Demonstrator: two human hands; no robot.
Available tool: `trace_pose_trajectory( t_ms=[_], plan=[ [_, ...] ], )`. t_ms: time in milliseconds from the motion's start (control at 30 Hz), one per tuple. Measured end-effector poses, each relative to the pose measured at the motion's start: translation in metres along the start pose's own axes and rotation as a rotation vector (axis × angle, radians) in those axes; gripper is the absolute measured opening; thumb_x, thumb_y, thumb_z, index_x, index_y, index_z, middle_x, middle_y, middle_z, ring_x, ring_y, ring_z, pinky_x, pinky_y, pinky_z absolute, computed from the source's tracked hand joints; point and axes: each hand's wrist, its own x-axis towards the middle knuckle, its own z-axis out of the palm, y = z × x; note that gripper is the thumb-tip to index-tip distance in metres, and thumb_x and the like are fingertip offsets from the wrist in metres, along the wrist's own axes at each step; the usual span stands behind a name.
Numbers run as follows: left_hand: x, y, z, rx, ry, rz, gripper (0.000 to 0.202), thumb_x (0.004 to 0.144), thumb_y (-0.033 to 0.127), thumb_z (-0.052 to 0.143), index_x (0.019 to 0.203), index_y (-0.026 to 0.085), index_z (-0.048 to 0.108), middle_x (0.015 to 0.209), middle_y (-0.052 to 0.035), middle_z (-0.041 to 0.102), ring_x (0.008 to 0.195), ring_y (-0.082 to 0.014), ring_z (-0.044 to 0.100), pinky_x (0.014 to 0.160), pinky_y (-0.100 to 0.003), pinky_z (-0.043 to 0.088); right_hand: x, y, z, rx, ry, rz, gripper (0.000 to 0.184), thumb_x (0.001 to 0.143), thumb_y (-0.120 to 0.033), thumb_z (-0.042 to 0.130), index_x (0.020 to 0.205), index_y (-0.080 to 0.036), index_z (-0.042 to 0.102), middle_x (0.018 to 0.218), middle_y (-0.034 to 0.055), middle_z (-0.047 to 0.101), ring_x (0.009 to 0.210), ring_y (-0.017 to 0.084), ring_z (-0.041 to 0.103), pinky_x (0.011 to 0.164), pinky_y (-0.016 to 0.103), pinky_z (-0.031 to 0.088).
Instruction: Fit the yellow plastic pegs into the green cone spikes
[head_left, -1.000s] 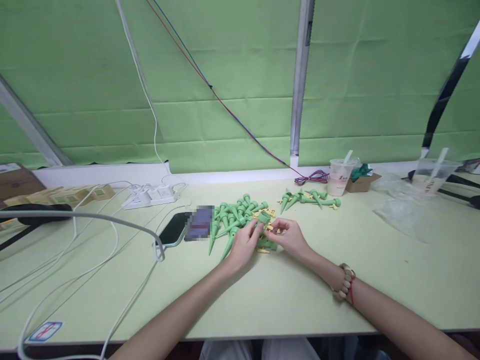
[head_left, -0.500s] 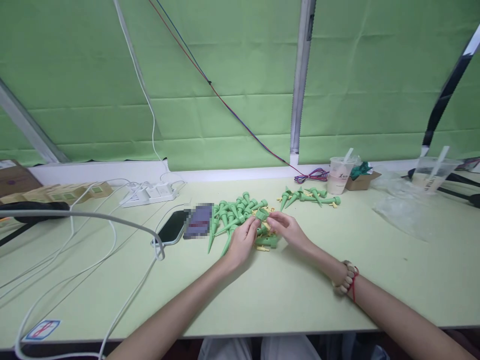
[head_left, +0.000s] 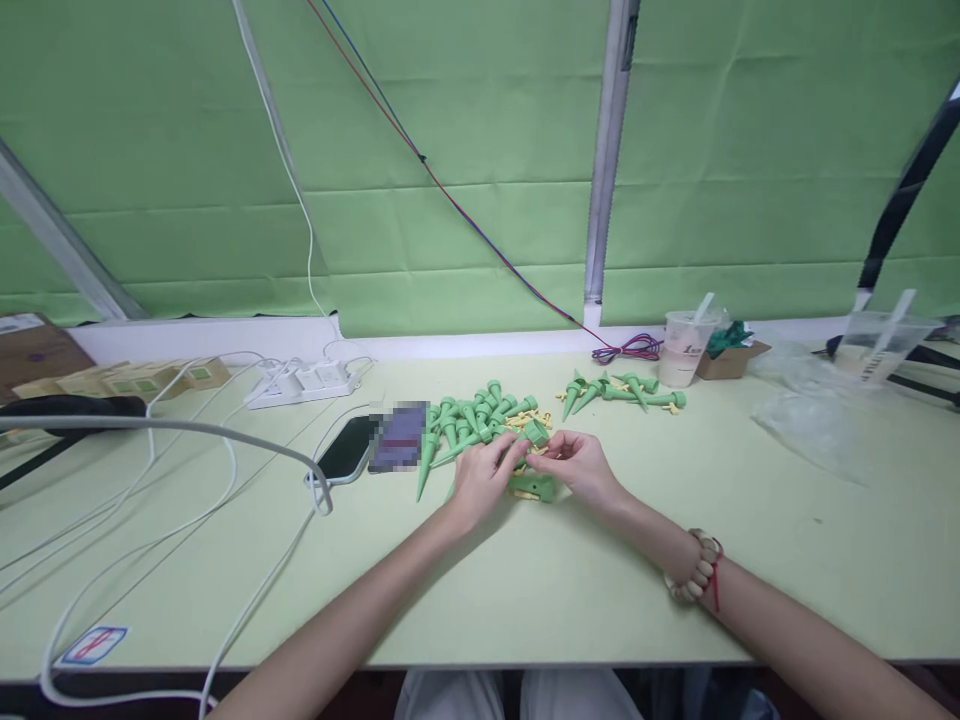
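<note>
My left hand (head_left: 484,478) is closed on a green plastic plant-watering spike (head_left: 536,433), its wide ribbed head pointing up and away from me. Close against it, my right hand (head_left: 581,467) pinches at the spike's side with thumb and index finger. A small yellow piece seems to lie between those fingertips, mostly hidden. Behind and left of my hands lies a pile of green spikes (head_left: 465,418) with small yellow valves (head_left: 529,419) among them. Below my fingers, another green piece (head_left: 532,487) rests on the table. A smaller group of spikes (head_left: 615,390) lies farther back on the right.
Two phones, one dark (head_left: 349,448) and one blurred out (head_left: 400,437), lie left of the pile. White cables (head_left: 232,470) cross the table's left side near a power strip (head_left: 304,382). Drink cups (head_left: 681,350), a small carton (head_left: 727,360) and a clear plastic bag (head_left: 806,420) stand back right.
The spike's head has turned and shifted slightly right in my left hand. My right fingers have closed in from beside the head to its near side.
</note>
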Motion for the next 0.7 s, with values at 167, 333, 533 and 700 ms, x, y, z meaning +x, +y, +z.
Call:
trace_pose_trajectory(
  t_ms=[167, 333, 533, 700],
  plan=[
    [-0.002, -0.001, 0.006, 0.077, 0.021, 0.001, 0.035, 0.086, 0.044, 0.035, 0.072, 0.02, 0.056, 0.052, 0.0035, 0.048, 0.051, -0.0106, 0.042, 0.053, -0.021, 0.025, -0.004, 0.005, -0.002, -0.232, 0.078, -0.206, 0.028, 0.056, -0.034, 0.073, 0.053, -0.017, 0.052, 0.054, -0.0002, 0.056, 0.051, 0.012, 0.053, 0.049, 0.024, 0.043],
    [-0.003, 0.002, 0.009, 0.119, 0.014, -0.016, 0.036, 0.086, 0.047, 0.032, 0.081, 0.021, 0.056, 0.049, 0.004, 0.046, 0.047, -0.0115, 0.042, 0.051, -0.022, 0.024, -0.003, 0.005, -0.009, -0.691, 0.139, -0.718, 0.025, 0.071, -0.022, 0.06, 0.048, -0.018, 0.05, 0.049, -0.0011, 0.051, 0.053, 0.011, 0.047, 0.049, 0.023, 0.034],
    [-0.002, -0.001, 0.011, 0.084, -0.021, -0.067, 0.038, 0.088, 0.046, 0.027, 0.099, 0.021, 0.053, 0.051, 0.0033, 0.049, 0.049, -0.0144, 0.047, 0.052, -0.023, 0.026, 0.002, 0.008, -0.011, -0.66, 0.03, -0.554, 0.017, 0.074, -0.027, 0.059, 0.061, -0.019, 0.055, 0.058, -0.0002, 0.056, 0.057, 0.012, 0.05, 0.051, 0.022, 0.035],
    [0.001, -0.007, 0.011, -0.027, -0.015, -0.104, 0.04, 0.089, 0.043, 0.023, 0.108, 0.019, 0.049, 0.05, 0.004, 0.048, 0.048, -0.014, 0.046, 0.052, -0.023, 0.029, 0.005, 0.004, -0.007, -0.181, -0.129, 0.045, 0.041, 0.067, -0.051, 0.064, 0.088, -0.017, 0.057, 0.06, -0.0024, 0.056, 0.046, 0.008, 0.046, 0.045, 0.021, 0.034]
  ],
)
